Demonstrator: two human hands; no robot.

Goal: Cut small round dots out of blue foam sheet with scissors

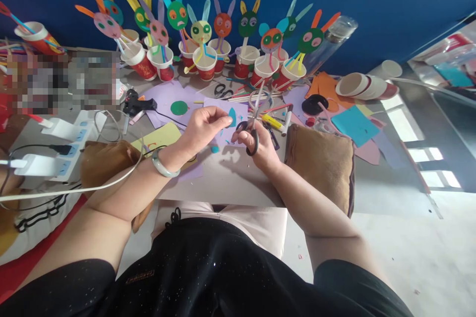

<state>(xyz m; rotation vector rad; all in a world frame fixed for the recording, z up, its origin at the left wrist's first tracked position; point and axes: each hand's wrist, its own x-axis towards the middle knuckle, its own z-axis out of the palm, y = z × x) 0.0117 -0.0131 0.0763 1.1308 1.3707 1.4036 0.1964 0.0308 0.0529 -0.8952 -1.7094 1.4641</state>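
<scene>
Between the thumb and fingers of my left hand (208, 128) is a small pointed piece of blue paper (232, 117). My right hand (262, 146) has its fingers in the black handles of a pair of scissors (254, 137), whose blades point up and away from me. The blades are apart from the blue piece. Under both hands lies a sheet of light purple paper (238, 108) with blue scraps on it. A green paper circle (179, 108) rests on purple paper to the left.
Several red cups (205, 67) with paper animal faces stand along the back. A black glue gun (138, 104) and a white power strip (76, 146) are at left. A brown cushion (320, 163), blue paper (355, 125) and stacked cups (366, 85) are at right.
</scene>
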